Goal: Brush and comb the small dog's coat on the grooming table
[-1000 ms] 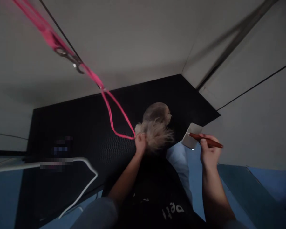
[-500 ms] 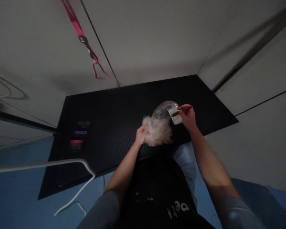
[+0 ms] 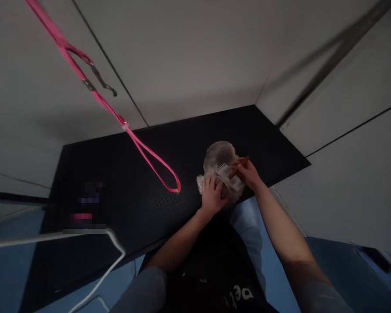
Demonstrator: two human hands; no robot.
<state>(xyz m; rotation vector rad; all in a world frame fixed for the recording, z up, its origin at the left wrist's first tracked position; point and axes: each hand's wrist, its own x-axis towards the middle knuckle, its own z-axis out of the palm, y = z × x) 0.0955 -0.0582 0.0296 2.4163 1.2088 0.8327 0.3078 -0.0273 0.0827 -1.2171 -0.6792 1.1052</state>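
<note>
A small pale dog [image 3: 219,157], with long fluffy fur at its near end and a short-coated, greyish rounded far end, is on the black table [image 3: 127,174]. My left hand [image 3: 212,195] rests on the near fluffy part with its fingers stretched apart; the fur under the palm is hidden. In my right hand [image 3: 246,171] is a slicker brush with a reddish-brown handle. Its pale rectangular head [image 3: 232,176] lies against the fur beside my left fingers.
A pink grooming loop [image 3: 150,158] hangs from the upper left, its lower end left of the dog. A white hose or cable [image 3: 115,245] crosses the table's near left corner. Blurred-out small items [image 3: 83,215] are on the left. Pale walls [image 3: 195,65] stand behind.
My left hand has gone from a closed hold at the fur's left edge to lying spread over it. The brush has moved down and left onto the fur. The loop hangs lower in view.
</note>
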